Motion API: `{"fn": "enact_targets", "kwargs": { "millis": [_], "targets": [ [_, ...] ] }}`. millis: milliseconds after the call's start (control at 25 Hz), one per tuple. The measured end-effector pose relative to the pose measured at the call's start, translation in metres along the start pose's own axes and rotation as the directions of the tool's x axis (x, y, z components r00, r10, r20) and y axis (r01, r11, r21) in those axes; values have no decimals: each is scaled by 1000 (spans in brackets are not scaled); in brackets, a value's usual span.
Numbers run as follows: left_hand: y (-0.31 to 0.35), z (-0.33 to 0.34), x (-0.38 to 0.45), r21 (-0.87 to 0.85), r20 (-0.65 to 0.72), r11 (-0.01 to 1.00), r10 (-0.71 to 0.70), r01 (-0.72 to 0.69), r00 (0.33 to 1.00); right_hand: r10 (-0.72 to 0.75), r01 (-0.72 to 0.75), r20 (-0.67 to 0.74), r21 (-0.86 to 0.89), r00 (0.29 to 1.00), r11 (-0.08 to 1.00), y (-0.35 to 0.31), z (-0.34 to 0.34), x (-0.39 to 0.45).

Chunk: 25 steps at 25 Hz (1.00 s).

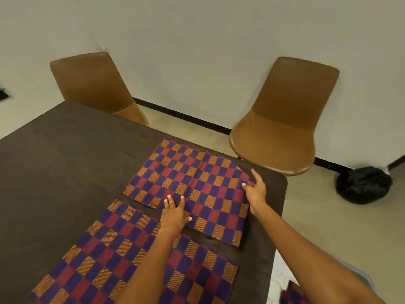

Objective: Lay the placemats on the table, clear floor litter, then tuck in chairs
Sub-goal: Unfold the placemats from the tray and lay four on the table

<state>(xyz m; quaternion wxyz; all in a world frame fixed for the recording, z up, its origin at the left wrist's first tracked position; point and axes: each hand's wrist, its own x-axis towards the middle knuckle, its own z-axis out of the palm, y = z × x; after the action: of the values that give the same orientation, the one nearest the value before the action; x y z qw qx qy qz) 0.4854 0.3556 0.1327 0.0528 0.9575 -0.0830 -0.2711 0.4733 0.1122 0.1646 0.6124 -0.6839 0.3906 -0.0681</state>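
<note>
Head view: far checkered placemat (197, 183) pressed flat by left hand (174, 212), fingers spread. Its right corner is pinched by right hand (255, 189) (crease visible); corner best drawn outward, squared to the dark table (65, 163) edge.

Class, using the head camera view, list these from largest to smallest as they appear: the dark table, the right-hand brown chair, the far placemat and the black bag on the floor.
1. Dark table.
2. Right-hand brown chair and far placemat: they look alike in size, and the placemat is nearer, so unranked.
3. Black bag.

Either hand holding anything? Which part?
Right hand pinches the far placemat at its right edge, near the far corner. Left hand only presses flat on it.
</note>
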Motion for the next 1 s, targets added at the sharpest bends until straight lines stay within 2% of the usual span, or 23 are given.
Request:
{"fn": "enact_targets", "kwargs": {
  "millis": [40,80,120,160,200,280,360,600,1000],
  "targets": [
    [0,-2,2,1,10,1000,2,-2,1000,-189,179,-49,-153,981,972,-6,0,-6],
    [2,-4,4,-1,18,1000,3,-3,1000,-365,326,-72,-316,928,891,-8,0,-11],
    [3,-4,5,-7,23,1000,5,-5,1000,-492,423,-54,-436,869,794,-3,1,-15],
    [4,-4,6,-18,26,1000,2,-2,1000,-525,447,-20,-498,851,743,4,1,-18],
    [5,-4,6,-32,29,999,-2,3,1000,-461,391,-12,-511,887,765,12,-2,-19],
    [5,-6,7,-55,30,998,-5,7,1000,-234,195,-13,-508,972,839,28,-11,-11],
    [4,-6,10,-72,28,997,-1,3,1000,-126,116,13,-496,992,861,35,-19,-3],
    [5,-5,9,-108,53,994,4,2,999,-17,34,38,-499,999,866,36,-28,2],
    [20,4,-3,-140,28,990,32,-28,999,-36,38,14,-478,999,877,41,-45,-10]
  ]
}}
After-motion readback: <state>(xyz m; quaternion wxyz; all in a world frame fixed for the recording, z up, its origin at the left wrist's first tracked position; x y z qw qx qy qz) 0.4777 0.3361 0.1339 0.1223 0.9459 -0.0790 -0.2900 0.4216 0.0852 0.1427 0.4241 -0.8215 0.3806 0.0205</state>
